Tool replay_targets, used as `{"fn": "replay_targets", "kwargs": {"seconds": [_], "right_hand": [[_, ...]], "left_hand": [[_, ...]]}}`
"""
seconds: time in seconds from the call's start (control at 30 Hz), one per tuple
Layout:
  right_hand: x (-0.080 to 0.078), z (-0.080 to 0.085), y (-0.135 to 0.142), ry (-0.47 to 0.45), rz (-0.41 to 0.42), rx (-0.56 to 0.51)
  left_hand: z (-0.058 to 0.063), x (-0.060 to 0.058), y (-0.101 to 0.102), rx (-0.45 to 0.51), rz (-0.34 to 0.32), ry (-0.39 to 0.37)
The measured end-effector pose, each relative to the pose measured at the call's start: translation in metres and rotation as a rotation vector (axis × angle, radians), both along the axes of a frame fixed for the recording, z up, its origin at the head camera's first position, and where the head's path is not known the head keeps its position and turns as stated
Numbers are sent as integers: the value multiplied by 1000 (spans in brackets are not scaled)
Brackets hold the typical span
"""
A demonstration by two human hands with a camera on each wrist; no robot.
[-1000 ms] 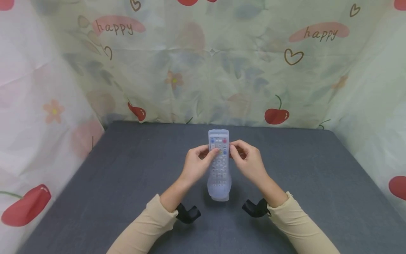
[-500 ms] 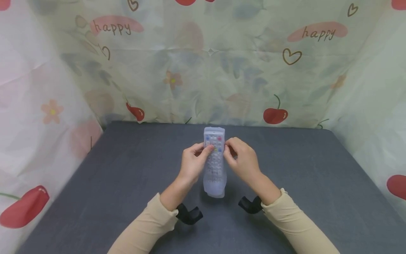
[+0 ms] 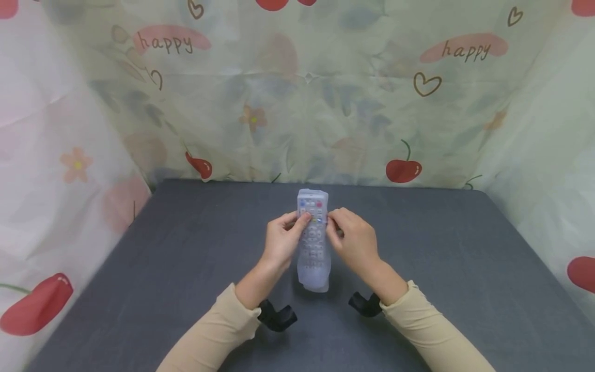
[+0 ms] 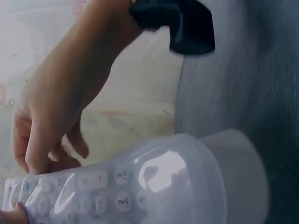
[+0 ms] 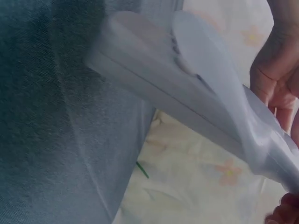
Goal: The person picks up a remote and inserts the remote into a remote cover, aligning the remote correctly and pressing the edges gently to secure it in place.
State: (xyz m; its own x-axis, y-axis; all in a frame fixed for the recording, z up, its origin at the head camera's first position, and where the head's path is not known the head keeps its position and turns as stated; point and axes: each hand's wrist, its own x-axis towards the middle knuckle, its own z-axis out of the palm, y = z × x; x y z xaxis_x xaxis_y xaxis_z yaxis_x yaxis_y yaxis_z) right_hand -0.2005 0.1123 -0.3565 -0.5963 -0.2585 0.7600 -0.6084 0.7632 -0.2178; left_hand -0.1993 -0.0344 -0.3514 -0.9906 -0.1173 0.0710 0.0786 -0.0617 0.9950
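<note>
A white remote control (image 5: 154,88) is held upright over the table, its buttons facing me. A translucent silicone remote cover (image 3: 313,274) lies over its button face; in the right wrist view the cover's lower end stands away from the remote. My left hand (image 3: 280,240) grips both from the left, thumb across the upper buttons. At the right edge my right hand (image 3: 355,237) pinches the cover between thumb and curled fingers. The left wrist view shows that right hand (image 4: 51,116) beside the cover (image 4: 182,182), whose keypad numbers show through.
The dark grey tabletop (image 3: 186,258) spreads below both hands. A printed cloth (image 3: 307,113) with cherries and flowers hangs behind and along both sides. Black camera mounts (image 3: 277,316) stick out from the wrists.
The remote with its cover has shifted a little to the left, both hands moving with it. The right hand stays at the cover's right edge and has turned slightly.
</note>
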Motion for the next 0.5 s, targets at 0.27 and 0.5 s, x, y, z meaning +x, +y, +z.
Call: {"fn": "replay_targets", "kwargs": {"seconds": [0.27, 0.5], "right_hand": [[9, -7, -8, -236, 93, -146], [12, -14, -13, -431, 232, -305]], "left_hand": [[1, -3, -3, -53, 3, 50], [2, -2, -1, -80, 3, 92]]}}
